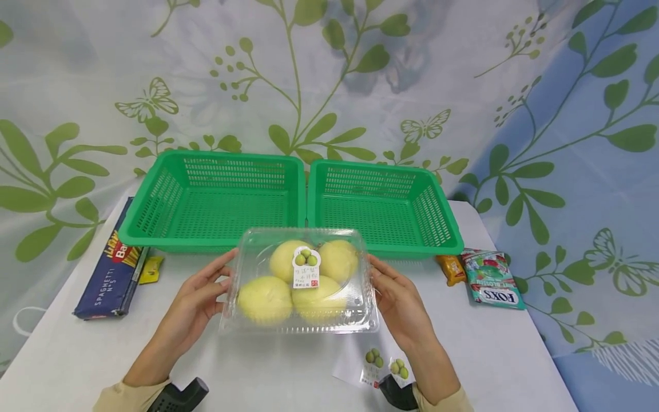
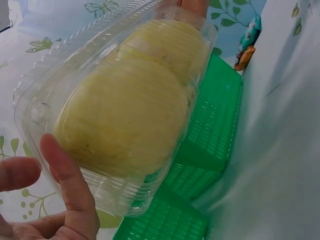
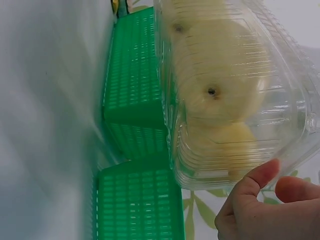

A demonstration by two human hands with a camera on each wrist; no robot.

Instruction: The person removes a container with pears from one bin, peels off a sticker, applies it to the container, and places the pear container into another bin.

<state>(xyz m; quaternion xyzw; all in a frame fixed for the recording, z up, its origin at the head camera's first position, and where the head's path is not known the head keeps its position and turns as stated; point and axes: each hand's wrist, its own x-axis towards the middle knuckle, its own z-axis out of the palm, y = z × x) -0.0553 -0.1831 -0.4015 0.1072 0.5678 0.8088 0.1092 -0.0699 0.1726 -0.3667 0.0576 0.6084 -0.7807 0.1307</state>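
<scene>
A clear plastic clamshell box point(image 1: 364, 320) of several pale yellow pears point(image 1: 265, 301) is held up over the front of the table, lid toward the head camera. On its lid is a white label point(image 1: 306, 278) with a picture of green pears. My left hand point(image 1: 199, 292) holds the box's left end, and my right hand point(image 1: 403, 302) holds the right end. In the left wrist view, a finger point(image 2: 70, 180) touches the plastic side. A fingertip point(image 3: 265, 172) meets the box's edge in the right wrist view, with the thumb beside it.
Two green baskets, left point(image 1: 237, 214) and right point(image 1: 365, 220), stand side by side behind the box. A blue spaghetti pack point(image 1: 110, 280) and a yellow packet point(image 1: 150, 270) lie left. An orange packet point(image 1: 451, 269) and a FOX'S bag point(image 1: 491, 278) lie right. Pear labels point(image 1: 373, 366) lie in front.
</scene>
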